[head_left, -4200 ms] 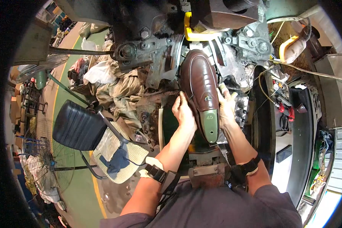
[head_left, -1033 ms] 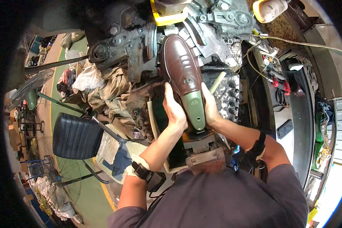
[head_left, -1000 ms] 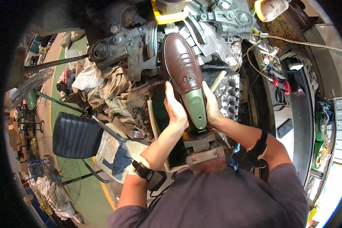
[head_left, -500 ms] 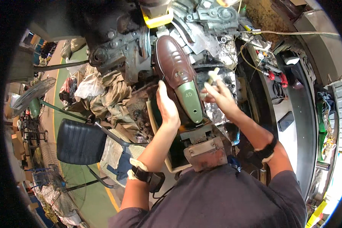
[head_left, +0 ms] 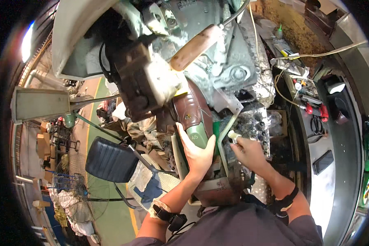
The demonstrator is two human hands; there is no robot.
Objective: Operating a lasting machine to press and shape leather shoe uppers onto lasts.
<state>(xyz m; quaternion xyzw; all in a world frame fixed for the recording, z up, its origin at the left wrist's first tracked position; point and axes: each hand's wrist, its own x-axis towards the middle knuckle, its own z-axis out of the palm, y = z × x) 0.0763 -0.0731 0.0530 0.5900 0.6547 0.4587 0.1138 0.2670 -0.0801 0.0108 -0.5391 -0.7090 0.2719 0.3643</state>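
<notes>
A brown leather shoe upper (head_left: 190, 107) is stretched over a green shoe last (head_left: 198, 136), its toe reaching beneath the dark machine head (head_left: 140, 80). My left hand (head_left: 197, 158) wraps the heel end of the last, thumb on the right and fingers along the left. To the right, my right hand (head_left: 251, 155) is closed, with a small pale cylindrical piece (head_left: 233, 135) at its fingertips. Just left of this hand stands a pale green bent lever (head_left: 222, 143). The machine hides the front of the shoe.
A wooden handle (head_left: 195, 47) slants across the machine. A black chair (head_left: 110, 159) and a wire-guard fan (head_left: 78, 186) stand at left. On the right, a bench holds a dark phone-like slab (head_left: 323, 162) and red-handled tools (head_left: 315, 110).
The view has shifted, bringing the machine head over the shoe's toe. My left hand has gone from beside the shoe to gripping the last's heel. My right hand is now lower, beside the lever.
</notes>
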